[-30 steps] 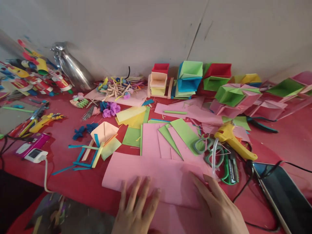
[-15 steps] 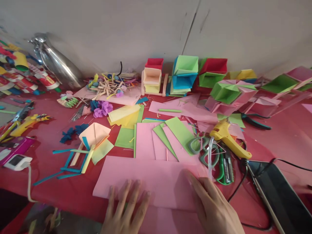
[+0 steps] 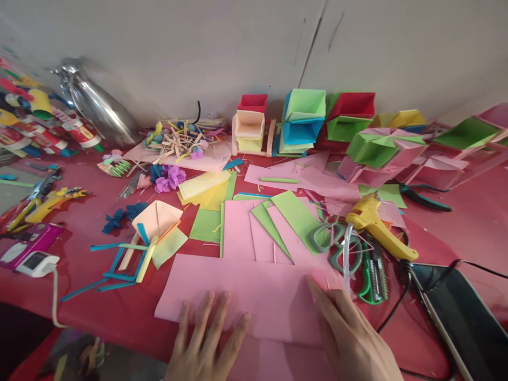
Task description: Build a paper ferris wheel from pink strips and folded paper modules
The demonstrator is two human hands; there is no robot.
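Observation:
A wide pink paper sheet [image 3: 234, 286] lies at the near edge of the table, with more pink paper [image 3: 270, 360] below it. My left hand [image 3: 208, 336] presses flat on its lower left part, fingers spread. At the right end of the sheet, my right hand [image 3: 349, 333] lies with its fingers stretched over the paper; its thumb is partly hidden. Just beyond are pink strips [image 3: 240, 230] and light green strips [image 3: 296, 217]. Close to my right hand are grey-green scissors [image 3: 346, 256] and a green box cutter [image 3: 367, 278].
A yellow glue gun [image 3: 381, 227] with a black cord and a dark phone-like device [image 3: 464, 317] are at right. Folded paper boxes [image 3: 305, 116] line the wall. On the left are a stick frame [image 3: 125, 264], a white charger [image 3: 37, 263] and a metal jug [image 3: 99, 106].
The whole scene has shifted slightly right in view. Both hands stay on the pink sheet in nearly the same places.

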